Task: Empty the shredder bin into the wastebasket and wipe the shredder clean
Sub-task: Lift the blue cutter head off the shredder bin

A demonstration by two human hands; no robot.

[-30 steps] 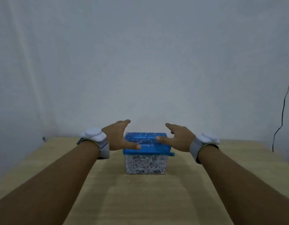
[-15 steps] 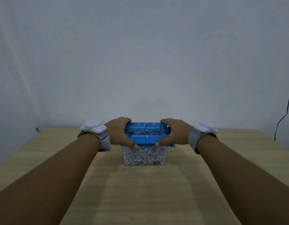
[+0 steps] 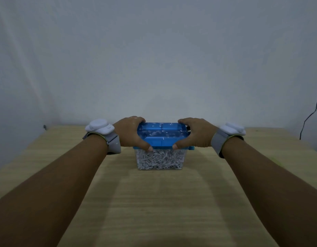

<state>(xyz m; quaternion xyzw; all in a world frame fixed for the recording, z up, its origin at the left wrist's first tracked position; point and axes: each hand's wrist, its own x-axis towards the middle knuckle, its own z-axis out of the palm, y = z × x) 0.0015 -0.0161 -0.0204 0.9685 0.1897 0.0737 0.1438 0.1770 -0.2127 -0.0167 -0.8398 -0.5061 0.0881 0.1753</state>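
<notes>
A small shredder stands on the wooden table (image 3: 157,202), near its far middle. Its blue top (image 3: 161,136) is speckled with paper bits. Below it sits a clear bin (image 3: 159,160) packed with white paper shreds. My left hand (image 3: 131,133) clasps the blue top's left end, thumb on the front edge. My right hand (image 3: 194,134) clasps the right end in the same way. A small blue crank stub (image 3: 191,148) pokes out at the right under my right hand. No wastebasket or cloth is in view.
A pale wall rises right behind the table. A black cable (image 3: 312,114) hangs down the wall at the far right. Both wrists wear grey bands with white pods. The table's left and right edges fall away to dim floor.
A second ago both hands hovered open beside the shredder. They have since closed onto the ends of the blue top and remain there.
</notes>
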